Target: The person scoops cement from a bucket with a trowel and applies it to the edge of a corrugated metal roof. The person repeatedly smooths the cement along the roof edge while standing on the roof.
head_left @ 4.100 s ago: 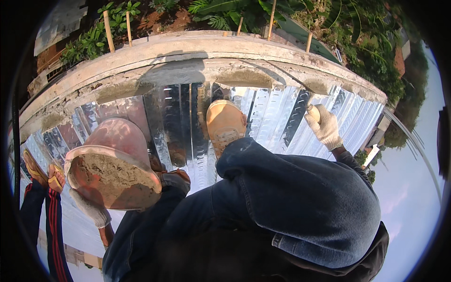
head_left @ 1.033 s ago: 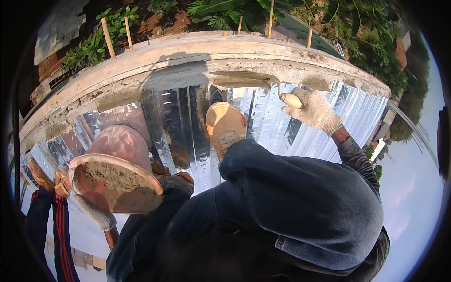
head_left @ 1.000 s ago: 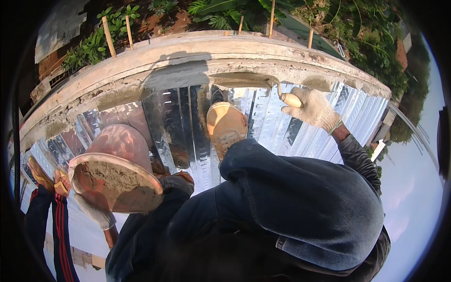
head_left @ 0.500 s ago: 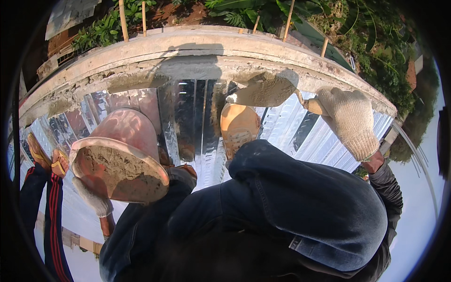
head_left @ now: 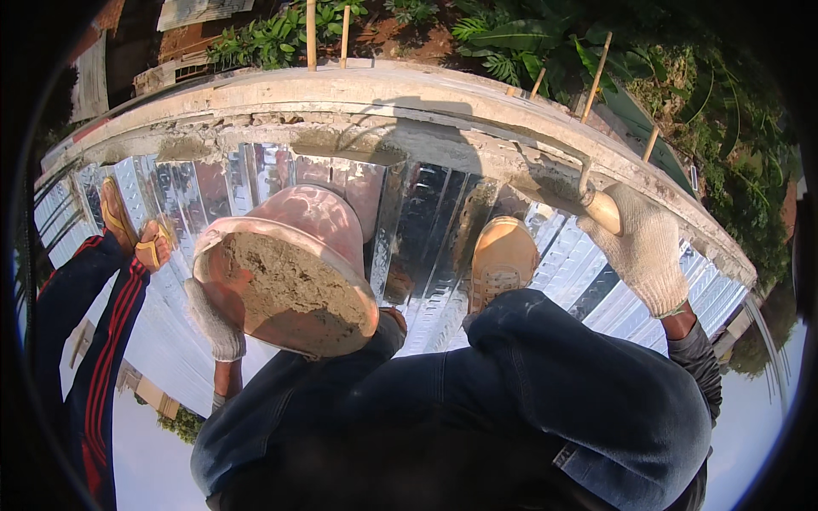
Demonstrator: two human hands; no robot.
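My left hand (head_left: 215,322), in a knitted work glove, grips the side of a worn reddish bucket (head_left: 319,209) below its rim; its fingers are partly hidden. The bucket tilts toward me, showing grey wet mortar (head_left: 285,285) inside. My right hand (head_left: 641,247), also gloved, is closed around the wooden handle of a trowel (head_left: 603,212). The trowel's blade lies against the inner face of a rough concrete ledge (head_left: 511,145), seen nearly edge-on and partly in shadow. How much mortar is on the blade I cannot tell.
Shiny ribbed metal sheets (head_left: 426,298) lie under my tan shoe (head_left: 504,255). At the left stands another person in sandals (head_left: 119,213) and striped trousers (head_left: 111,358). Beyond the ledge, upright wooden sticks (head_left: 596,77) rise before plants and lower ground.
The trowel, earlier showing its broad mortar-covered face, has turned and its blade now presses along the ledge. The whole view has shifted, so the bucket and ledge appear farther right.
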